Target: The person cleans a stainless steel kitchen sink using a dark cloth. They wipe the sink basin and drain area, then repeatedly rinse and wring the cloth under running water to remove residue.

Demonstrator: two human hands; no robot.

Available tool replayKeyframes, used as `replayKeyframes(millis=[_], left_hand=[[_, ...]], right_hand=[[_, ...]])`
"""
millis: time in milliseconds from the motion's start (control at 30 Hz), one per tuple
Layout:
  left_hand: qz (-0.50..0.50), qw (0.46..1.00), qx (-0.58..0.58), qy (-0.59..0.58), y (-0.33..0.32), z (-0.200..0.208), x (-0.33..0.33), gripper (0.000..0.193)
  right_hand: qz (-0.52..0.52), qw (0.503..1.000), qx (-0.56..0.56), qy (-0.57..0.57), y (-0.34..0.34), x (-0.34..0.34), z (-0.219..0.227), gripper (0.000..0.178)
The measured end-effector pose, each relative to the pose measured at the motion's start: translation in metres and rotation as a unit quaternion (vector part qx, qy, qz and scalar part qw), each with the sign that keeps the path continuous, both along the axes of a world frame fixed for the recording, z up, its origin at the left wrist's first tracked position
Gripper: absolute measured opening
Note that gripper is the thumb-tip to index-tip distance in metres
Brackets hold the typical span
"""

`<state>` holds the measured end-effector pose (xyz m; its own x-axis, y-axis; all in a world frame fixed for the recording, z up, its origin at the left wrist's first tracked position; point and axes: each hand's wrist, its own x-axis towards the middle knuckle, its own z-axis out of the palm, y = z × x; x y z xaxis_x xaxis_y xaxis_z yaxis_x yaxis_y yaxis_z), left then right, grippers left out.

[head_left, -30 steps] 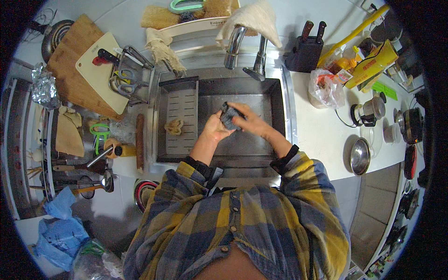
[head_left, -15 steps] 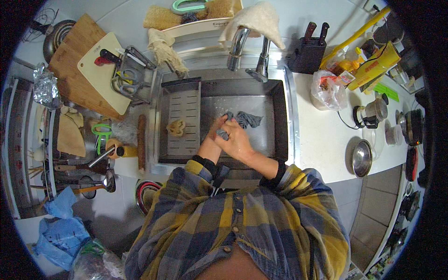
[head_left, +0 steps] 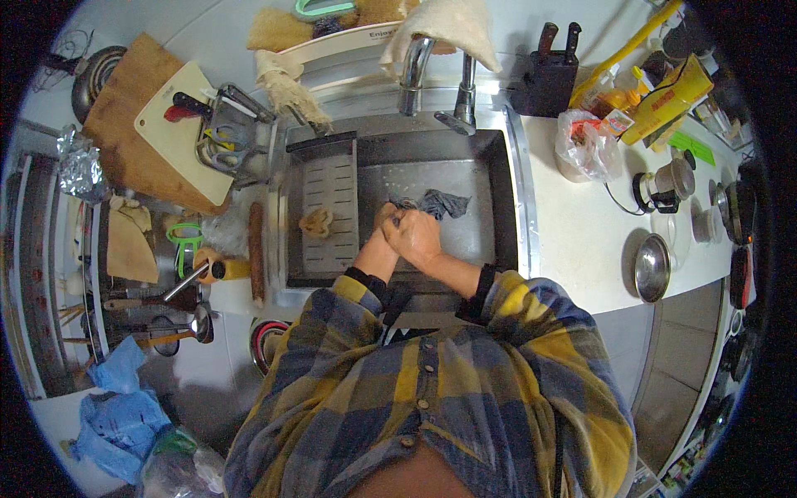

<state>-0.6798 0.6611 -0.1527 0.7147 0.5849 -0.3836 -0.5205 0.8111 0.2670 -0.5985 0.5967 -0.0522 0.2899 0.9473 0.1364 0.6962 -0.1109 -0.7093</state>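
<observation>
Over the dark metal sink my two hands are clasped close together round a grey cloth. My right hand is closed, its fingers wrapped over the cloth and against the other hand. My left hand is closed too, partly hidden behind the right. A loose end of the cloth sticks out on the far right side of the hands, above the basin floor. The bunched middle is mostly covered by my fingers. A tan, knobbly sponge-like piece lies on the slotted drain tray at the left.
A faucet with a pale cloth over it stands behind the sink. Cutting boards lean at the left. On the white counter at the right are a knife block, a plastic bag and a metal bowl.
My hands have turned and closed tighter round the cloth. The grey bit that showed by my right hand's near side is now covered. The whole view has shifted slightly.
</observation>
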Motion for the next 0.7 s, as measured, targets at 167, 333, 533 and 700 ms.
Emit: replayKeyframes(millis=[167,333,533,700], left_hand=[[0.033,0.965,-0.064,0.253,-0.003,0.022,0.034,0.028],[0.015,0.992,-0.072,0.098,0.007,-0.048,0.013,0.031],[0.094,0.992,0.027,-0.082,-0.011,-0.03,0.047,0.03],[-0.019,0.976,-0.051,0.211,-0.006,0.027,0.036,0.035]], right_hand=[[-0.057,0.996,-0.041,-0.047,0.041,0.046,-0.053,0.036],[-0.035,0.994,-0.104,-0.012,0.02,0.021,-0.011,0.036],[-0.007,0.999,-0.017,-0.05,0.025,0.037,-0.036,0.035],[-0.038,0.993,-0.107,-0.02,0.036,0.067,-0.058,0.042]])
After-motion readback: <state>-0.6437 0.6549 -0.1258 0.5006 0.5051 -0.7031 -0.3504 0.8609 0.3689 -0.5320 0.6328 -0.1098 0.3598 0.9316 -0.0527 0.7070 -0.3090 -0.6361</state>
